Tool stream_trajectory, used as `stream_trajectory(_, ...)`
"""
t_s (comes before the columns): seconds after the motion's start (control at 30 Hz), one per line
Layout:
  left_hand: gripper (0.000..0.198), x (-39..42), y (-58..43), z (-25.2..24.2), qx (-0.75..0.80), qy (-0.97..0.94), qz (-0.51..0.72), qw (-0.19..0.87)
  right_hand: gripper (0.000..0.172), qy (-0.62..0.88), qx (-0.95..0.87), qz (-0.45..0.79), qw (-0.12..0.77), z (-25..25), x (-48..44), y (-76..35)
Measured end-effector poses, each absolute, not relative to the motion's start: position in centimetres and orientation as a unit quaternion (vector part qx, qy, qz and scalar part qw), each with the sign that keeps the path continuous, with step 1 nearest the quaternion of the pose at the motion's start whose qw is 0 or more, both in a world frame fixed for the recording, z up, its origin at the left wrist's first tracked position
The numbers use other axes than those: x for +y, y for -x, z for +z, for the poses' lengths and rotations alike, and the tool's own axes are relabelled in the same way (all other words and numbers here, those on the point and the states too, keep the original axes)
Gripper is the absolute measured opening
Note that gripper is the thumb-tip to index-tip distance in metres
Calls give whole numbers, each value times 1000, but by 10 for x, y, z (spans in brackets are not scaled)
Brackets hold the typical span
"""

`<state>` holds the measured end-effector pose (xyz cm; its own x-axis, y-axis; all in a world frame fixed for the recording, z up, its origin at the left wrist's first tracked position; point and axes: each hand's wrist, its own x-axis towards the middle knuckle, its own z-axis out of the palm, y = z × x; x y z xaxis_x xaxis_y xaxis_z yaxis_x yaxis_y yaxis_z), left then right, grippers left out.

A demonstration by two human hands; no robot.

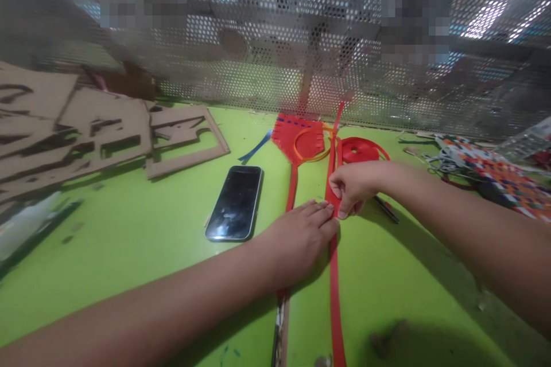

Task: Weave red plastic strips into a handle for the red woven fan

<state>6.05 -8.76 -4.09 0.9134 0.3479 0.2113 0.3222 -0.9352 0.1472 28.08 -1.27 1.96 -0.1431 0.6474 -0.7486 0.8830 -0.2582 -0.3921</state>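
Observation:
A long red strip (pixel 334 275) runs down the green table (pixel 129 252) from the back toward me. My right hand (pixel 353 186) is closed, pinching this strip near its middle. My left hand (pixel 301 235) lies flat with fingers stretched out, its tips touching the strip just below the right hand's pinch. Under the left hand passes the red handle of a woven red paddle-shaped piece (pixel 301 137) with an orange ring on it. A red roll of strip (pixel 359 151) sits behind my right hand.
A black phone (pixel 235 202) lies left of the paddle. Cut-out cardboard sheets (pixel 86 132) cover the back left. A colourful woven mat (pixel 499 175) lies at the right. A perforated metal screen (pixel 275 40) closes the table's back. A dark pen (pixel 386 210) rests under my right wrist.

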Motion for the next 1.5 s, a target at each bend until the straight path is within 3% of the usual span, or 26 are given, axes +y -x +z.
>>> stream_trajectory(0.87, 54, -85, -60, -39, 179, -973, 96, 114, 69, -611, 602, -436, 272, 23, 8, -272)
stream_trajectory(1.1, 49, -77, -59, -40, 250, -934, 161, 196, 62, -618, 600, -461, 213, 19, -2, -284)
stream_trajectory(1.3, 36, -71, -61, -42, 195, -946, 213, 147, 61, -621, 604, -457, 201, 22, -6, -285)
stream_trajectory(1.5, 38, -71, -59, -50, 161, -966, 186, 78, 61, -620, 601, -458, 210, 19, 0, -284)
